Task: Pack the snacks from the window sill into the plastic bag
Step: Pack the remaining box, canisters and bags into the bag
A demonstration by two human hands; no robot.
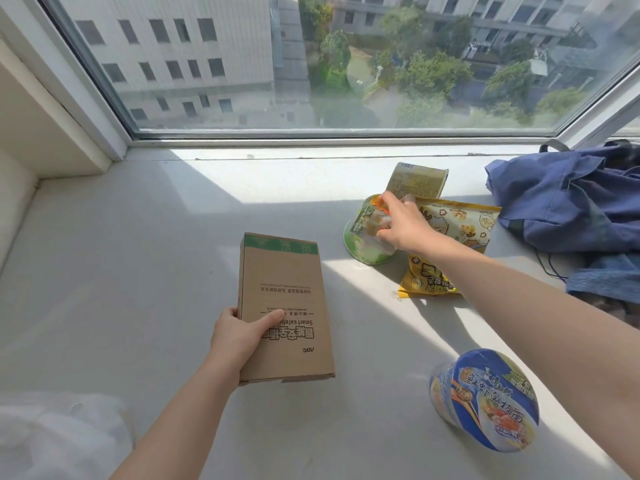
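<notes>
Folds of the plastic bag (52,438) fill the lower left corner of the frame, white and slack, with no mouth visibly open. Just right of it, low in the middle, the left hand (239,336) is clamped on a cardboard box (284,306), thumb across its printed face and fingers behind its left edge. The box's far end points toward the window.

Right of centre, the right hand (403,225) is curled over a green noodle cup (363,240) lying on its side on the window sill (138,271), fingers over the top and thumb lower, gripping it. Touching that cup are an olive noodle cup (415,180) behind it and a yellow snack bag (460,226) to its right. A blue noodle cup (485,400) lies tipped over in the lower right, well apart from the rest and beside the outstretched forearm. Blue clothing (571,202) is heaped at the right edge.

With both hands full, nothing holds the limp bag open, so whichever item arrives first could push it flat instead of dropping in. Lifting the green cup may drag the yellow bag or set the olive cup rolling, since both rest against it. Swinging the right arm back could also nudge the blue cup, which would probably roll on its round side.
</notes>
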